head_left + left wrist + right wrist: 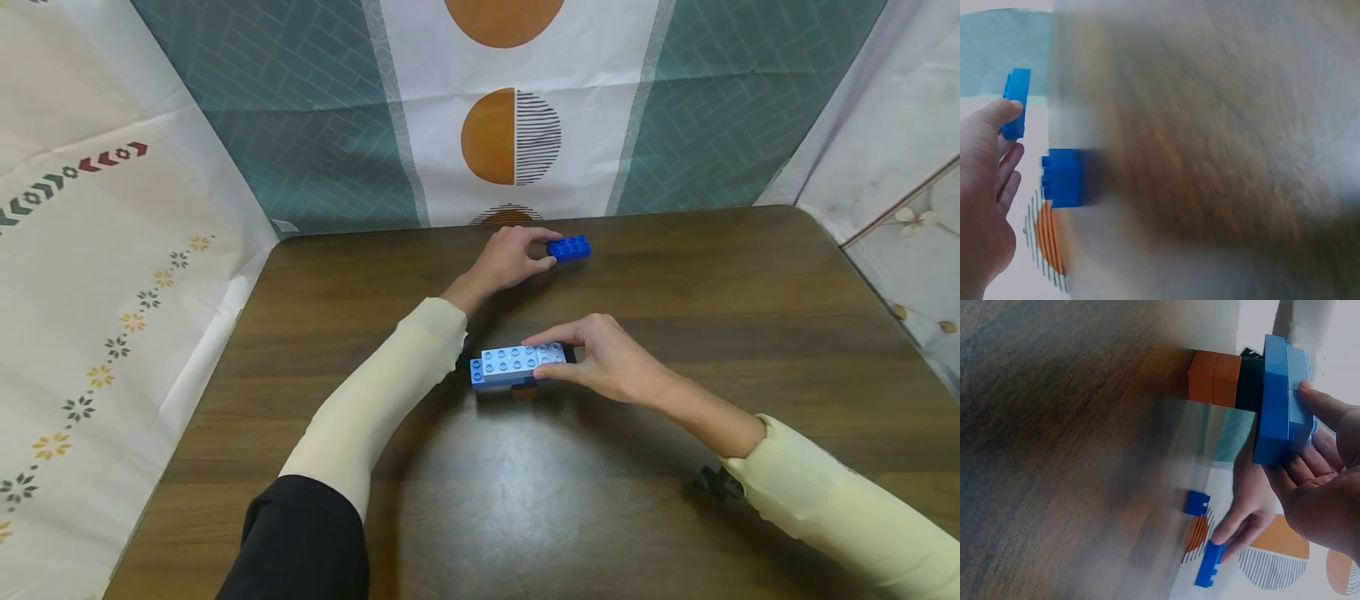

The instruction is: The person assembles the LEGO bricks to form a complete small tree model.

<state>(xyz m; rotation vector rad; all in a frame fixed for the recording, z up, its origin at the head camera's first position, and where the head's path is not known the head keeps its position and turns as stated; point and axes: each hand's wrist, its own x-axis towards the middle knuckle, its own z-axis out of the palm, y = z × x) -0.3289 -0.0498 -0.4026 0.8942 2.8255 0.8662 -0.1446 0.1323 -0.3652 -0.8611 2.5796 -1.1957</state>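
Note:
My left hand pinches a blue toy brick between thumb and fingers near the table's far edge. In the left wrist view that brick is above the table, and a second blue brick stands on the surface beside the hand. Toward the middle, my right hand grips the light blue bricks that top a small stack. Beneath them, the right wrist view shows a longer blue layer, a dark brick and orange-brown bricks at the base.
The brown wooden table ends at a patterned cloth hanging behind it. More printed cloth hangs on the left, and a pale cloth on the right. A black object shows beside the right sleeve.

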